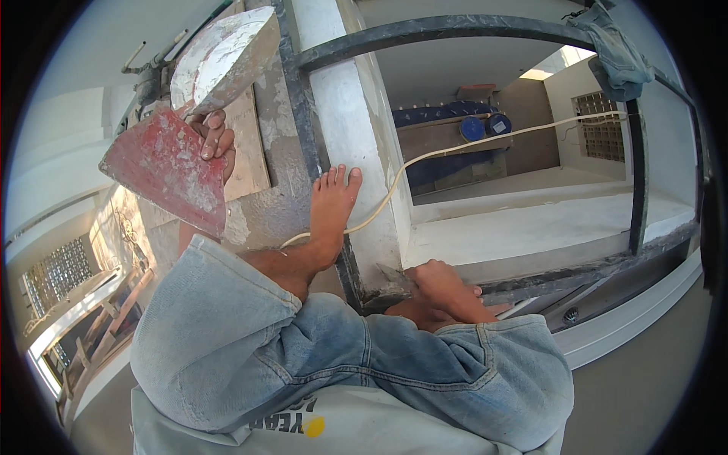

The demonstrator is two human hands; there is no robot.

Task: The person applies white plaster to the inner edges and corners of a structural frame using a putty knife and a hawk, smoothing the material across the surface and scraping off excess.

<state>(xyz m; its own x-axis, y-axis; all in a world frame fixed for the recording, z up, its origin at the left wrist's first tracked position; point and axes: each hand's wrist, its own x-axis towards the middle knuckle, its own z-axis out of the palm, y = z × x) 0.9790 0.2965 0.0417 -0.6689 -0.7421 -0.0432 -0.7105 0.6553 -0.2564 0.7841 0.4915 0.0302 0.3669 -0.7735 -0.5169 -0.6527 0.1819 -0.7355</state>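
My left hand [216, 138] is closed on the edge of a red fan-shaped board [167, 168] smeared with whitish plaster. Just beyond it stands a tilted bowl-like container [227, 64] coated inside with white plaster. My right hand [441, 287] grips a small scraper, its grey blade [393, 276] pointing left against the corner of the white ledge [350, 129]. The scraper's handle is hidden in my fist. My bare left foot [334, 206] rests on the ledge; the other foot is mostly hidden behind my right hand.
A dark metal frame [455, 28] surrounds an opening with a drop to a lower floor, where two blue-topped buckets [472, 129] stand. A pale cable [447, 152] crosses the opening. Cloth [618, 64] hangs on the frame. A wooden board [246, 148] lies at left.
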